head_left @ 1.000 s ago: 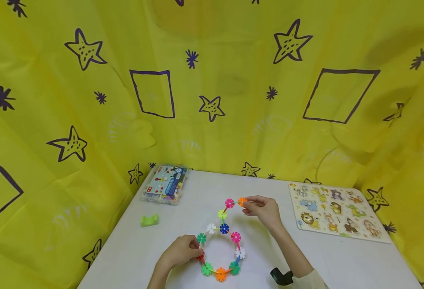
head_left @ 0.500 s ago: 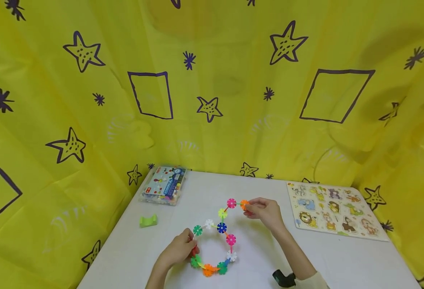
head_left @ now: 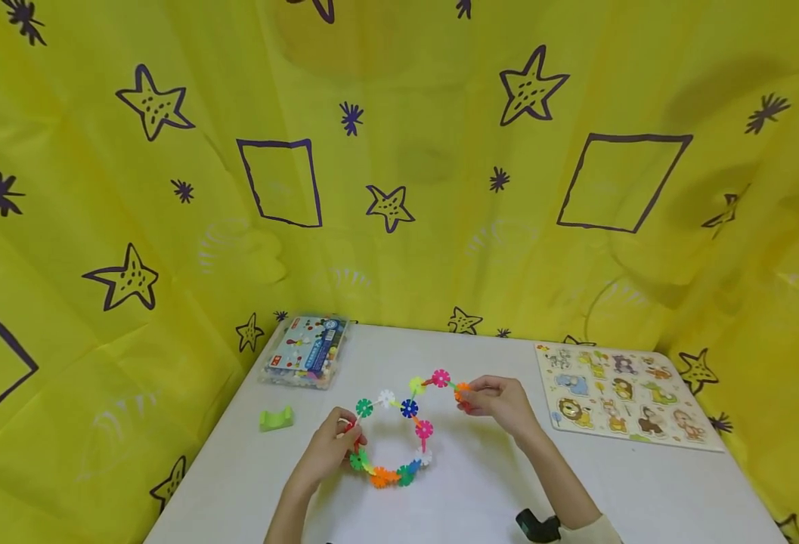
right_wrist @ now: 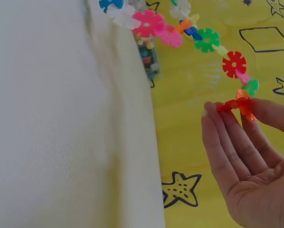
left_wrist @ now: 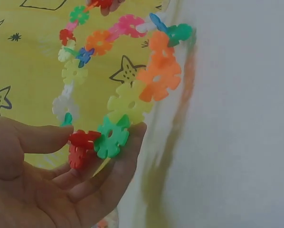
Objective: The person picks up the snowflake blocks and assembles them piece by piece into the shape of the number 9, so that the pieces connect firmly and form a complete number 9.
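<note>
Both hands hold up a chain of colourful plastic snowflake discs (head_left: 424,429), linked into a ring with a tail curving off its upper right. My left hand (head_left: 324,449) is at the ring's left side; in the left wrist view, thumb and fingers pinch a red disc (left_wrist: 82,140) beside a green disc (left_wrist: 111,137). At the tail's far end, my right hand (head_left: 504,408) grips linked red and orange discs (right_wrist: 233,104) between thumb and fingers. A blue disc (head_left: 409,408) sits where tail and ring meet. The ring is tilted above the white table (head_left: 467,499).
A clear box with a printed lid (head_left: 306,347) stands at the table's back left. In front of it lies a light green curved piece (head_left: 277,419). An animal puzzle board (head_left: 624,397) lies at the right. Yellow patterned cloth (head_left: 399,279) encloses the table behind and at the sides.
The left hand has risen and moved left with the ring, which now tilts more. The right hand has shifted slightly down and right, its grip on the tail end unchanged.
</note>
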A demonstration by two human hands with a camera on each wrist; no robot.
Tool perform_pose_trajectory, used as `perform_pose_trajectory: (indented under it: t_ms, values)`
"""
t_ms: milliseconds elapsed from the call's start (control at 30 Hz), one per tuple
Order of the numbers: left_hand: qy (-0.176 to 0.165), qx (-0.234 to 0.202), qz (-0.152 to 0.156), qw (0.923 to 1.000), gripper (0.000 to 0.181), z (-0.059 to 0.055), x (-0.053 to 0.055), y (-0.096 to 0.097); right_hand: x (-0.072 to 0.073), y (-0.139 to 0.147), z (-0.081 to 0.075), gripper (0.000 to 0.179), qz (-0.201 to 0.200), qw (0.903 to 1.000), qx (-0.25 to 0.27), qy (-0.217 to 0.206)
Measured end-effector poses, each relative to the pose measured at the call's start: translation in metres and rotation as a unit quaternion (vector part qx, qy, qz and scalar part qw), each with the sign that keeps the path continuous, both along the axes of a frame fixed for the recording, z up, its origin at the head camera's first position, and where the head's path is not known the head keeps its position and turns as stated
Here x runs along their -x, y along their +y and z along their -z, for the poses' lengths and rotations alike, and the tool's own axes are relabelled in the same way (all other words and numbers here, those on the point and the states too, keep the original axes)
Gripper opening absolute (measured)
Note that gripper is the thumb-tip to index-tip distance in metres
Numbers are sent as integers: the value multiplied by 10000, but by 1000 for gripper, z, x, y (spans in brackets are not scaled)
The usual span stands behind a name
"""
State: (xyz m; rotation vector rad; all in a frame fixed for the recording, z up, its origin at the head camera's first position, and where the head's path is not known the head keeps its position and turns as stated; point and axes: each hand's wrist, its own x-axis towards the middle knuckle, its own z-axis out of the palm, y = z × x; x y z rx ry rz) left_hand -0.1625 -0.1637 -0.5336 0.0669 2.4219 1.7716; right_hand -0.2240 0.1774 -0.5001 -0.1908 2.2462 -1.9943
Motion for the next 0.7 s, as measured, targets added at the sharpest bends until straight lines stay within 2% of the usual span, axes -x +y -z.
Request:
perform_pose_trajectory:
  t_ms: [333, 500, 700]
  values:
    - [-498, -797, -453, 9945, 36, -2, 13, -3, -3, 6, 1, 31, -675, 9975, 86, 177]
    - [-489, -801, -574, 9939, 41, -4, 20, -4, -5, 7, 2, 30, -627, 9978, 145, 165]
    - [-335, -769, -783, 9934, 31, -6, 25, -3, -7, 10, 6, 29, -504, 9986, 106, 153]
